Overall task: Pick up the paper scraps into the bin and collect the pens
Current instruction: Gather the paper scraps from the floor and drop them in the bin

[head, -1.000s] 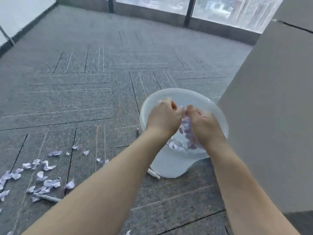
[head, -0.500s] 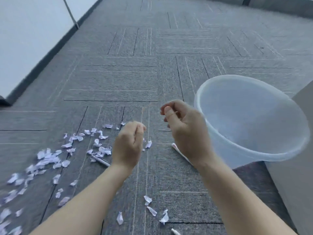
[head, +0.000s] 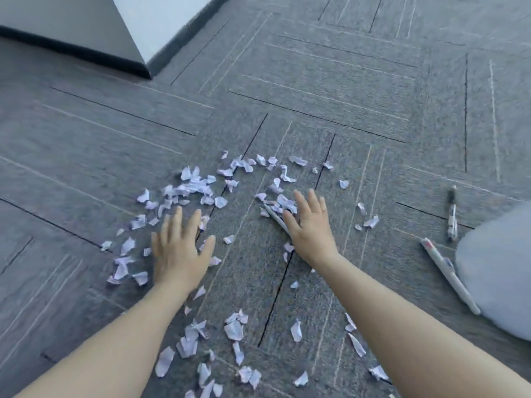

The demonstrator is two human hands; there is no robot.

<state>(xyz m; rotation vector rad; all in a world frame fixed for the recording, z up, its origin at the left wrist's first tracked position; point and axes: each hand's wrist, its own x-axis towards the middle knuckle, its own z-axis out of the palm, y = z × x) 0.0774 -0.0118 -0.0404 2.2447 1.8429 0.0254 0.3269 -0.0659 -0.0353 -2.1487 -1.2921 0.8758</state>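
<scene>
Several white paper scraps (head: 195,186) lie scattered over the grey carpet, with another patch (head: 234,330) between my forearms. My left hand (head: 179,248) reaches flat over the carpet with spread fingers, among the scraps on the left. My right hand (head: 309,224) is also spread flat, its thumb side against a white pen (head: 275,218) half hidden under it and the scraps. Two more pens lie to the right: a white one (head: 449,275) beside the bin and a dark-tipped one (head: 452,214) farther out. The pale translucent bin (head: 497,271) shows at the right edge.
A dark wall base and white panel (head: 135,27) stand at the upper left. Grey carpet tiles stretch away ahead.
Both hands left the bin, swung left and down to the floor, and opened flat over the scraps. The view turned left, leaving the bin at the right edge.
</scene>
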